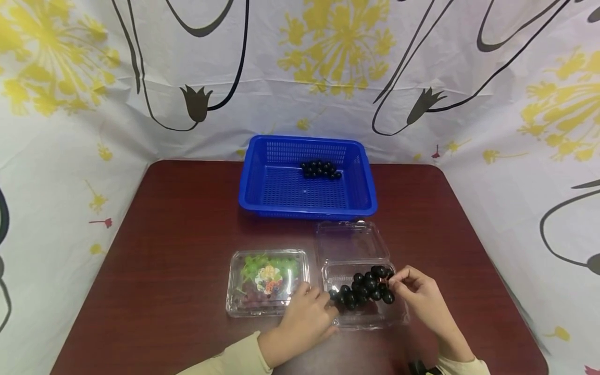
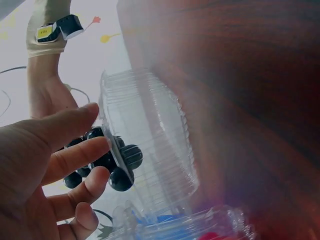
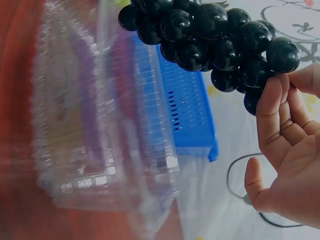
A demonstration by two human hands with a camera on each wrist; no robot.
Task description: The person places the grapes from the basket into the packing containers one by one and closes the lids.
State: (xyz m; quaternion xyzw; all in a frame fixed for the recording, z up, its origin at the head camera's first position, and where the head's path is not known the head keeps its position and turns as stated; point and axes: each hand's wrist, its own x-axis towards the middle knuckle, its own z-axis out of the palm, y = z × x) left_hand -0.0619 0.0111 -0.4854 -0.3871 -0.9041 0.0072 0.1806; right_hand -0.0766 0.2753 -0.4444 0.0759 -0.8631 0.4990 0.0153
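A bunch of black grapes hangs just over an open clear plastic box near the table's front edge. My right hand pinches the bunch at its right end. My left hand lies at the box's left side, its loosely straight fingers touching the clear wall, with the grapes just beyond them. The box's lid is folded back flat on the table.
A blue basket stands behind the boxes and holds a small bunch of black grapes. A closed clear box of green grapes sits left of the open one. Patterned cloth walls surround the dark red table.
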